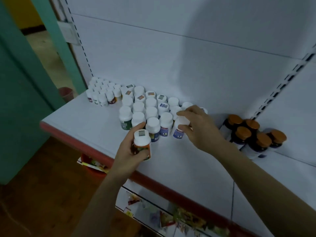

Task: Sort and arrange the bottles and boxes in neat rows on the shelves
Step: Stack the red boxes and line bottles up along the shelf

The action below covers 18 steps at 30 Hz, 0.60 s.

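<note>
My left hand [131, 151] grips a white-capped bottle with an orange label [142, 142], held just above the white shelf [82, 122] near its front edge. My right hand [198, 127] pinches the white cap of a blue-labelled bottle [179, 129] at the right end of the front row. Several white-capped bottles [150, 108] stand in rows behind both hands. A group of smaller white bottles [102, 93] stands at the back left.
Several dark bottles with orange caps [253, 134] cluster at the right by the slotted upright [280, 86]. A red strip [153, 185] runs along the shelf's front. Colourful packets [171, 218] lie on the lower shelf. A green door frame [25, 82] stands at the left.
</note>
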Each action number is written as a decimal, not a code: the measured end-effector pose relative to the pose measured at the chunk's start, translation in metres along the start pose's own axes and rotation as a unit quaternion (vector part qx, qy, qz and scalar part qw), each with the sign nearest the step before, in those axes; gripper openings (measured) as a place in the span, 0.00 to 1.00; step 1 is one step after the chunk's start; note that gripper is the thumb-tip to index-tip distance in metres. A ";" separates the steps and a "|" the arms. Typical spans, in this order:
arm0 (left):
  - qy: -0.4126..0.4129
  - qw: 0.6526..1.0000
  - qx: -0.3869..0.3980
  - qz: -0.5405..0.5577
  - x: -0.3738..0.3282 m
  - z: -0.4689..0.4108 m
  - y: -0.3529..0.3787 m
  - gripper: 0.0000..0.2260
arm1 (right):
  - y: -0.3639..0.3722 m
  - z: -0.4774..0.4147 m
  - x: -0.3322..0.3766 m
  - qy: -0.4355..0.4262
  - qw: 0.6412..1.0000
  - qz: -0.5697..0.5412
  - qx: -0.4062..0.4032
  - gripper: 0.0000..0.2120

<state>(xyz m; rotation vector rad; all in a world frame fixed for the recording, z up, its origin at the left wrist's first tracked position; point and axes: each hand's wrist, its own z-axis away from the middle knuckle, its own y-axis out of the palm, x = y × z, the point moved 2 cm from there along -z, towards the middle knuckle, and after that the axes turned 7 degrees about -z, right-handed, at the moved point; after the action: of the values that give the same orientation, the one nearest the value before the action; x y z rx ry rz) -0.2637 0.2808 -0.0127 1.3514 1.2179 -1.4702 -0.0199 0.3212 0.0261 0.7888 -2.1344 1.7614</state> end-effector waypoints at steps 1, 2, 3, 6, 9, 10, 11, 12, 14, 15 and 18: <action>0.012 1.000 0.014 0.001 0.001 -0.004 -0.005 0.32 | 0.002 0.000 0.002 0.006 1.000 0.015 0.002 0.21; 0.022 0.999 0.028 0.002 0.003 -0.009 -0.009 0.31 | 0.004 0.000 0.004 0.006 1.000 0.029 0.001 0.20; 0.026 0.999 0.042 0.004 0.004 -0.013 -0.013 0.31 | 0.007 0.002 0.005 0.003 0.999 0.042 -0.002 0.20; 0.011 0.996 0.083 0.010 0.008 -0.019 -0.018 0.28 | 0.014 0.006 0.007 0.007 0.996 0.088 -0.016 0.21; 0.000 0.994 0.107 0.018 0.014 -0.023 -0.020 0.27 | 0.021 0.007 0.007 0.015 0.994 0.098 -0.046 0.21; -0.001 0.994 0.110 0.018 0.016 -0.023 -0.021 0.26 | 0.022 0.007 0.008 0.014 0.993 0.098 -0.057 0.21; 0.000 0.994 0.111 0.016 0.016 -0.025 -0.022 0.25 | 0.022 0.008 0.009 0.017 0.993 0.098 -0.068 0.21; 0.001 0.994 0.113 0.011 0.018 -0.027 -0.023 0.24 | 0.022 0.009 0.011 0.022 0.992 0.099 -0.080 0.21; 0.005 0.992 0.125 -0.003 0.021 -0.030 -0.024 0.23 | 0.021 0.017 0.017 0.036 0.988 0.075 -0.131 0.20; 0.004 0.991 0.135 -0.008 0.022 -0.030 -0.025 0.24 | 0.018 0.023 0.023 0.046 0.985 0.038 -0.162 0.18; 0.018 0.987 0.160 -0.006 0.019 -0.029 -0.022 0.24 | 0.013 0.042 0.052 0.037 0.981 -0.120 -0.151 0.19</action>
<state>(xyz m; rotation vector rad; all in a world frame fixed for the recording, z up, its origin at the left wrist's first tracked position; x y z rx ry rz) -0.2804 0.3152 -0.0280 1.5898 1.0425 -1.7101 -0.0641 0.2694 0.0327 0.8405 -2.0883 1.2887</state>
